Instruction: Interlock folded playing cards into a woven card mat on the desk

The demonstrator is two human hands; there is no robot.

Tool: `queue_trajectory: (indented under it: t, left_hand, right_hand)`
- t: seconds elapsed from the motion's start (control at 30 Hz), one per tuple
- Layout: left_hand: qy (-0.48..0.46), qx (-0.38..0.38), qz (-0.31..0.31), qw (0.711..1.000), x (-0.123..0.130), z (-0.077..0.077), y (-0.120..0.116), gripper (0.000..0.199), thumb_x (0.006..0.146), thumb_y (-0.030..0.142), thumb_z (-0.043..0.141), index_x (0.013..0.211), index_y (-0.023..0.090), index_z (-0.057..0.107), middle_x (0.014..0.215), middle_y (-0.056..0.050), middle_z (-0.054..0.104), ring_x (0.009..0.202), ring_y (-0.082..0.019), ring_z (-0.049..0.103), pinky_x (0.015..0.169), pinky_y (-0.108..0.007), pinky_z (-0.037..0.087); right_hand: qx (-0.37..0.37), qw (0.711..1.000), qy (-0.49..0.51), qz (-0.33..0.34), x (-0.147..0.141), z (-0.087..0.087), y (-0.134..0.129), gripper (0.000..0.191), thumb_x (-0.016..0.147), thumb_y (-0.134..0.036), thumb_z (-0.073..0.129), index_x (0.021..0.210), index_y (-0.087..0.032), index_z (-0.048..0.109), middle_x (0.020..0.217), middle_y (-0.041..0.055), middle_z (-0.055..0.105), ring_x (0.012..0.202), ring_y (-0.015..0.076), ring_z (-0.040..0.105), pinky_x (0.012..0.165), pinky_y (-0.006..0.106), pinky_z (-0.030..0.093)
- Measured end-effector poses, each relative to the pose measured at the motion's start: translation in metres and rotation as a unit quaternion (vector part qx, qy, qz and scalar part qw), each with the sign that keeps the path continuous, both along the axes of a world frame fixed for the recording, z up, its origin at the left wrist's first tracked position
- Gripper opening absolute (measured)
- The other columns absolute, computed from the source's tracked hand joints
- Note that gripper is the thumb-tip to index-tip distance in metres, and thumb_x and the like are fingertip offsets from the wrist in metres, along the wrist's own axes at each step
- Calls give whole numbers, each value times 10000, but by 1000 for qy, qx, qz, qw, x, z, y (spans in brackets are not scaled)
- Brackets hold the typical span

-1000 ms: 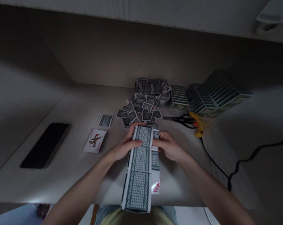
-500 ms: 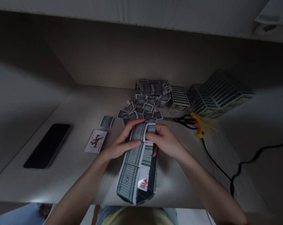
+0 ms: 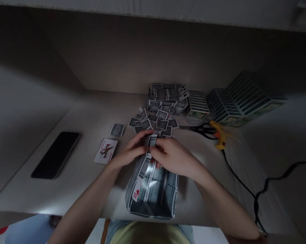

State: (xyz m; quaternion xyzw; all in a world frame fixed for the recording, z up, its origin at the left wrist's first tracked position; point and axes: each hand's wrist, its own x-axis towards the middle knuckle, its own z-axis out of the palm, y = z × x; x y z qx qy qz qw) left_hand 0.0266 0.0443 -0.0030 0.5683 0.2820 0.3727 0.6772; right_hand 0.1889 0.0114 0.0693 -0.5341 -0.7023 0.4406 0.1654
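An open box made of playing cards (image 3: 156,189) lies in front of me on the desk, its patterned card backs lining the inside. My left hand (image 3: 132,149) is closed on the outer left wall near its far end, thumb on the rim. My right hand (image 3: 172,156) pinches the same wall's upper edge, fingers reaching inside the box. A ten of diamonds (image 3: 136,191) shows on the inner face of that wall, towards me. The fingertips of both hands almost meet, and partly hide the edge.
Loose folded cards (image 3: 153,121) are strewn beyond my hands, before a card structure (image 3: 168,98). Boxed stacks (image 3: 231,105) stand at the back right. Scissors (image 3: 205,130) and a corded yellow glue gun (image 3: 220,135) lie right; a joker card (image 3: 106,150), card stack (image 3: 116,129) and phone (image 3: 56,155) left.
The box has tipped so that its open inside now faces up at me. My right hand has shifted left, over the wall's edge. The view has moved slightly.
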Motion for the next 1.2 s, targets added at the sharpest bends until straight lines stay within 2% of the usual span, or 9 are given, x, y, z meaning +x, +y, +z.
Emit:
queue_trajectory:
  t: [0.1, 0.17, 0.2, 0.3, 0.43, 0.7, 0.9, 1.03, 1.2]
  left_hand:
    - [-6, 7, 7, 1000, 1, -1, 0, 514, 665, 152, 584, 1170, 223, 522, 1237, -56, 532, 1166, -262, 437, 987, -397, 312]
    - [1, 7, 20, 1000, 1, -1, 0, 514, 651, 151, 580, 1158, 221, 536, 1212, -49, 552, 1149, -261, 454, 988, -395, 308]
    - [5, 10, 28, 1000, 0, -1, 0, 512, 648, 153, 583, 1153, 219, 543, 1198, -46, 562, 1142, -260, 459, 989, -393, 307]
    - [-1, 14, 29, 999, -1, 0, -1, 520, 641, 174, 604, 1156, 220, 548, 1175, -43, 578, 1130, -261, 471, 993, -396, 303]
    - [-26, -3, 2, 1000, -2, -2, -4, 537, 617, 180, 622, 1148, 233, 561, 1210, -41, 560, 1178, -275, 430, 1021, -407, 262]
    - [-92, -14, -73, 993, 4, 2, -2, 696, 570, 197, 631, 1247, 194, 468, 1357, -80, 413, 1245, -322, 335, 1024, -426, 240]
    - [-132, -62, -49, 988, 8, 4, -2, 641, 522, 170, 563, 1163, 183, 542, 1189, -68, 566, 1205, -320, 383, 1012, -435, 240]
    - [-136, -73, -53, 987, 8, 5, -3, 600, 512, 152, 545, 1109, 188, 579, 1129, -39, 603, 1178, -316, 408, 1006, -425, 240]
    - [-127, -100, -45, 986, 8, 4, -4, 588, 496, 127, 542, 1079, 175, 591, 1112, -59, 612, 1170, -310, 422, 1009, -439, 236]
  right_hand:
    - [77, 995, -56, 22, 7, 8, -3, 265, 844, -311, 431, 642, -172, 533, 594, 3, 603, 529, 99, 545, 486, 208, 356]
    - [117, 991, -56, 34, 15, 14, -4, 197, 835, -342, 475, 753, -187, 563, 634, -8, 605, 569, 105, 546, 511, 211, 357]
    - [137, 989, -48, 40, 19, 16, -4, 138, 819, -323, 513, 858, -200, 563, 673, -16, 611, 599, 107, 552, 530, 210, 364]
    - [182, 978, -45, 94, 25, 19, -4, 296, 790, -181, 549, 1076, -247, 502, 820, -20, 627, 721, 114, 572, 618, 217, 390]
    - [218, 959, -86, 158, 20, 14, -3, 239, 805, -84, 468, 957, -238, 569, 920, 6, 625, 844, 140, 568, 706, 250, 392]
    - [235, 953, -83, 170, 18, 8, -3, 207, 790, -51, 449, 849, -197, 584, 773, -5, 608, 745, 120, 553, 672, 231, 364]
    - [236, 953, -90, 167, 18, 8, -2, 216, 780, -50, 433, 846, -199, 575, 780, -2, 595, 746, 122, 544, 667, 230, 360]
    - [225, 957, -85, 164, 18, 10, -2, 240, 791, -61, 423, 882, -216, 581, 822, 1, 611, 792, 132, 556, 701, 238, 374]
    - [216, 958, -77, 171, 20, 12, -1, 253, 816, -70, 419, 919, -219, 595, 884, 5, 637, 843, 135, 573, 743, 243, 385]
